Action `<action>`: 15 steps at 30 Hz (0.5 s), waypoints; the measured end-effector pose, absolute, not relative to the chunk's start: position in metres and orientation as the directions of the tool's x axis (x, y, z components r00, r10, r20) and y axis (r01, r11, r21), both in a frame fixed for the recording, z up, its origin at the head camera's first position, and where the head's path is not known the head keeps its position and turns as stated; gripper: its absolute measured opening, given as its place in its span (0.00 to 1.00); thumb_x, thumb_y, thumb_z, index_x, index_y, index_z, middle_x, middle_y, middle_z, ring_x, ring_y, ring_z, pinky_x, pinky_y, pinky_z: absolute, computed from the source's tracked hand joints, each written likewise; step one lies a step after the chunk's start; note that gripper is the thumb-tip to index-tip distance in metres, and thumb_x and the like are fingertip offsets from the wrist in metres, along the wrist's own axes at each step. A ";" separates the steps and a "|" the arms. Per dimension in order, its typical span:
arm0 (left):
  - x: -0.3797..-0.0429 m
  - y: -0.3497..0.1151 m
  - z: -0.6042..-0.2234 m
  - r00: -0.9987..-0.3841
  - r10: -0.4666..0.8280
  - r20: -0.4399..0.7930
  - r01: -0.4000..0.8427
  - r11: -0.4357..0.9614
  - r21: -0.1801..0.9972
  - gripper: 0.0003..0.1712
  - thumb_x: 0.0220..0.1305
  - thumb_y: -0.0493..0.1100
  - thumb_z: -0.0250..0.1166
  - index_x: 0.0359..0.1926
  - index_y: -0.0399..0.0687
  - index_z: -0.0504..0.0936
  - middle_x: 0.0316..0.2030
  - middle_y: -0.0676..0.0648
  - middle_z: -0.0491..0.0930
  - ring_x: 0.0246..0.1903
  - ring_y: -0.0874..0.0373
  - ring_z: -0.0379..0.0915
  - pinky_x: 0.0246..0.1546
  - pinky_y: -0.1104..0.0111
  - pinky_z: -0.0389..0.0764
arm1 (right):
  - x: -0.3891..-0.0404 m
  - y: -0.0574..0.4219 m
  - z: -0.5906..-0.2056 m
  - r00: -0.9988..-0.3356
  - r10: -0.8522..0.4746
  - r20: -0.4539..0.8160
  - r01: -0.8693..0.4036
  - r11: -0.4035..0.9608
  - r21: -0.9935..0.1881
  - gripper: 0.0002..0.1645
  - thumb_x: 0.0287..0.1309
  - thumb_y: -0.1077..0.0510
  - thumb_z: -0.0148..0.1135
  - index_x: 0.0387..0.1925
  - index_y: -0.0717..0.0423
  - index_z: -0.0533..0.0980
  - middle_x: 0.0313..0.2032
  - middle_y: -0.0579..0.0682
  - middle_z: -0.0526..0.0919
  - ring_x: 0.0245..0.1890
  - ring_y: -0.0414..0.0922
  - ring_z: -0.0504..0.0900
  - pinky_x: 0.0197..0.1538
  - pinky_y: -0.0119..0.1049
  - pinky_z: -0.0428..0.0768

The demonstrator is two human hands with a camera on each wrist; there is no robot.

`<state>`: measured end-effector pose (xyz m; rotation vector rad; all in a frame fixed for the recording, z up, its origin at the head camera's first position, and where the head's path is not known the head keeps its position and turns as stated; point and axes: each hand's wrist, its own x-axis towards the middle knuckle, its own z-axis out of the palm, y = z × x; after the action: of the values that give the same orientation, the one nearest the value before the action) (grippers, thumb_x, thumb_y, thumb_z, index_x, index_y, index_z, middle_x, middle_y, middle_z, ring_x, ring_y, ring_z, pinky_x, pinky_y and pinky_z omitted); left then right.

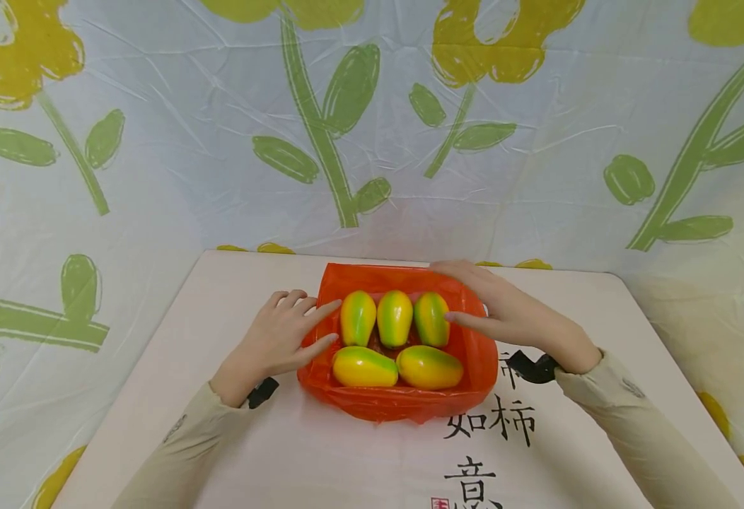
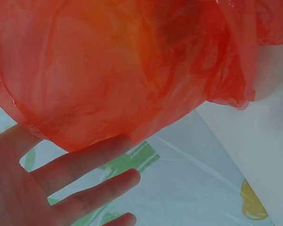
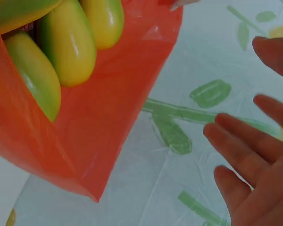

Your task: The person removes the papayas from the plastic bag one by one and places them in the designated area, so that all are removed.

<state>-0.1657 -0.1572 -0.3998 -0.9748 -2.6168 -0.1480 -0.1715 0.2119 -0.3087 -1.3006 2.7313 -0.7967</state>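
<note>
A red plastic bag [image 1: 372, 406] sits on the table with its mouth spread wide. Inside lie several glossy yellow-green fruits, mango- or papaya-shaped: three stand in a back row, including the middle fruit [image 1: 394, 319], and two lie across the front, one a yellow fruit [image 1: 364, 367]. My left hand [image 1: 279, 336] is at the bag's left side, fingers spread and thumb over the rim; in the left wrist view its straight fingers [image 2: 99, 188] lie by the bag's edge. My right hand [image 1: 506, 307] hovers at the right rim, fingers extended, thumb near the right back fruit [image 1: 432, 319]. Neither hand grips anything.
The pale table [image 1: 232, 452] bears black brush-written characters [image 1: 515, 424] and a small red seal [image 1: 440, 503] at the front right. Behind and beside it hangs a white cloth [image 1: 175, 141] printed with yellow flowers and green stems. Dark bands [image 1: 534, 367] circle both wrists.
</note>
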 end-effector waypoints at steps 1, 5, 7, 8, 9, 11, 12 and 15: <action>-0.166 -0.156 -0.400 -0.699 0.622 0.354 0.655 0.755 -0.032 0.32 0.65 0.63 0.56 0.64 0.54 0.77 0.48 0.42 0.82 0.53 0.41 0.72 0.56 0.47 0.70 | -0.173 0.210 -0.310 -0.636 -0.749 0.186 -0.731 0.509 -0.454 0.39 0.64 0.52 0.64 0.73 0.51 0.61 0.71 0.47 0.64 0.71 0.49 0.62 0.69 0.56 0.63; -0.166 -0.154 -0.399 -0.689 0.642 0.337 0.660 0.748 -0.073 0.29 0.63 0.61 0.57 0.57 0.50 0.82 0.44 0.45 0.83 0.51 0.43 0.72 0.54 0.47 0.71 | -0.179 0.201 -0.316 -0.562 -0.820 0.111 -0.751 0.450 -0.483 0.36 0.65 0.54 0.63 0.72 0.49 0.64 0.71 0.48 0.65 0.71 0.49 0.63 0.67 0.54 0.66; -0.167 -0.154 -0.398 -0.691 0.647 0.324 0.657 0.748 -0.092 0.27 0.61 0.59 0.57 0.53 0.49 0.84 0.42 0.46 0.84 0.50 0.44 0.72 0.54 0.48 0.71 | -0.182 0.196 -0.320 -0.528 -0.847 0.066 -0.759 0.435 -0.485 0.35 0.63 0.59 0.64 0.71 0.49 0.66 0.71 0.49 0.65 0.70 0.50 0.63 0.66 0.53 0.68; -0.167 -0.153 -0.397 -0.693 0.647 0.319 0.655 0.749 -0.097 0.26 0.61 0.58 0.57 0.51 0.48 0.84 0.41 0.46 0.84 0.50 0.45 0.71 0.54 0.49 0.71 | -0.183 0.194 -0.323 -0.513 -0.857 0.042 -0.766 0.435 -0.472 0.35 0.62 0.61 0.64 0.70 0.48 0.67 0.70 0.50 0.66 0.70 0.51 0.64 0.65 0.52 0.70; -0.167 -0.153 -0.397 -0.694 0.647 0.316 0.654 0.750 -0.101 0.25 0.60 0.57 0.57 0.50 0.48 0.85 0.41 0.46 0.84 0.49 0.45 0.71 0.54 0.49 0.71 | -0.184 0.191 -0.326 -0.502 -0.865 0.016 -0.772 0.439 -0.460 0.35 0.61 0.63 0.65 0.69 0.48 0.68 0.70 0.50 0.66 0.70 0.52 0.64 0.64 0.51 0.72; -0.168 -0.152 -0.396 -0.695 0.648 0.310 0.652 0.751 -0.108 0.24 0.58 0.55 0.57 0.49 0.47 0.85 0.40 0.47 0.84 0.49 0.45 0.71 0.53 0.49 0.71 | -0.185 0.185 -0.330 -0.487 -0.872 -0.042 -0.778 0.455 -0.434 0.35 0.59 0.66 0.65 0.68 0.47 0.70 0.70 0.50 0.67 0.70 0.53 0.64 0.63 0.49 0.74; -0.168 -0.152 -0.395 -0.695 0.649 0.309 0.652 0.750 -0.110 0.24 0.57 0.54 0.57 0.49 0.47 0.84 0.40 0.47 0.84 0.49 0.45 0.71 0.53 0.50 0.71 | -0.185 0.182 -0.331 -0.480 -0.874 -0.072 -0.778 0.463 -0.425 0.35 0.58 0.67 0.65 0.67 0.46 0.71 0.70 0.50 0.68 0.70 0.53 0.65 0.62 0.48 0.75; -0.169 -0.151 -0.394 -0.695 0.651 0.305 0.653 0.749 -0.110 0.23 0.54 0.51 0.58 0.48 0.46 0.84 0.39 0.46 0.83 0.49 0.45 0.71 0.53 0.50 0.71 | -0.184 0.174 -0.335 -0.473 -0.865 -0.169 -0.769 0.499 -0.400 0.35 0.58 0.69 0.65 0.65 0.43 0.73 0.69 0.49 0.69 0.69 0.52 0.67 0.60 0.46 0.77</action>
<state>-0.1690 -0.1514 -0.3937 -1.0095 -2.6238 -0.0107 -0.1840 0.1743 -0.3349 -1.3643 2.3988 -0.3831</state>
